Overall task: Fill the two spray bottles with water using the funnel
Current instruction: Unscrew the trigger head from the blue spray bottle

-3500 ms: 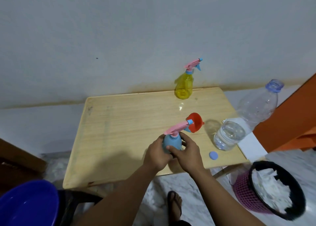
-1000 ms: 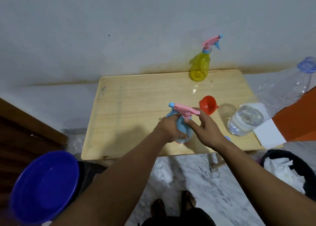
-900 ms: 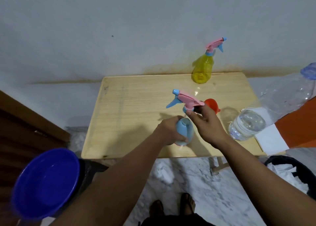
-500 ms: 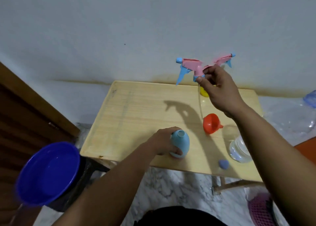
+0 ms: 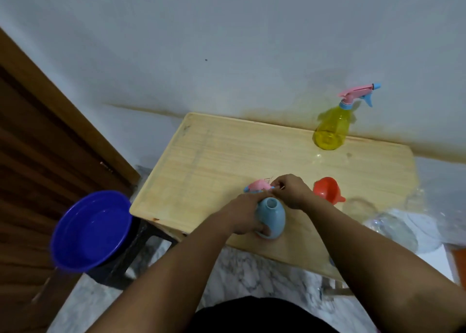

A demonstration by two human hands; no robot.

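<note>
Gripping the blue spray bottle (image 5: 271, 218) low on its body with the left hand (image 5: 243, 215), fingers curled round the near side, bottle upright on the wooden table (image 5: 214, 161) close to the near edge, neck open and bare. Pinching the pink trigger head (image 5: 258, 186) with the right hand (image 5: 290, 191), fingers closed on it just behind the bottle, low over the table; whether head already rests on the wood cannot be told.

Best to lay the trigger head down flat behind the bottle, clear of the neck, dip tube kept off the floor side, then let go cleanly. Keep the left grip firm and the bottle vertical throughout, since the light empty body looks easy to tip. Next, probably, reach for the red funnel (image 5: 327, 190), lying on its side just right of the bottle, and seat its spout squarely in the neck before any pouring.

Further right of the bottle: the large clear water bottle (image 5: 401, 229), blurred, at the table's edge. Far behind and to the right of the bottle, by the wall: the yellow spray bottle (image 5: 332, 128), trigger head on, yet to be opened. Left of the bottle, off the table: a blue basin (image 5: 92, 229).
</note>
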